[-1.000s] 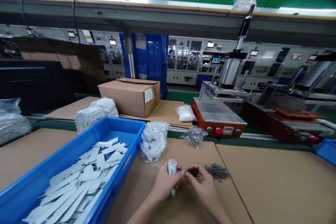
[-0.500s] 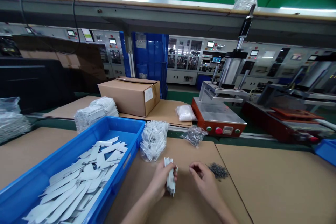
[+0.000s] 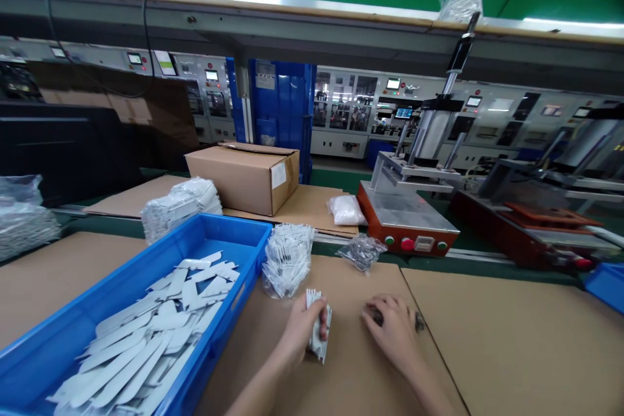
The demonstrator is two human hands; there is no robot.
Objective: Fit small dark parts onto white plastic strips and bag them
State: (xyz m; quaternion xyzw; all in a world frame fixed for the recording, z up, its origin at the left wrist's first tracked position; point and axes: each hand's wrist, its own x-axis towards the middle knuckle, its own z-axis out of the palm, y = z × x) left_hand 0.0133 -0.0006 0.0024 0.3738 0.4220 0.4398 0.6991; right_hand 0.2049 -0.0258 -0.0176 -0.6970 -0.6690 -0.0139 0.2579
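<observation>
My left hand (image 3: 298, 328) is wrapped round a bundle of narrow light-grey plastic strips (image 3: 318, 331), its thumb across the front and their toothed ends pointing up. To the right, my right hand (image 3: 394, 331) lies over a pile of small dark-grey parts (image 3: 419, 322), with its fingers curled down. Most of that pile is hidden under the hand, and whatever the fingertips grip cannot be made out. A clear bag of similar pale strips (image 3: 287, 257) stands just beyond my left hand.
On the left sits a long blue bin (image 3: 234, 224) holding flat grey plastic pieces (image 3: 160, 325). Behind are a cardboard box (image 3: 238, 175), a white bag (image 3: 346, 209), a clear bag of dark parts (image 3: 361, 252) and a red-based press (image 3: 409, 221). Cardboard sheets (image 3: 517, 331) cover the bench.
My right hand has moved right onto the pile of small dark parts, covering most of it. My left hand keeps the bundle of strips, tilted slightly differently.
</observation>
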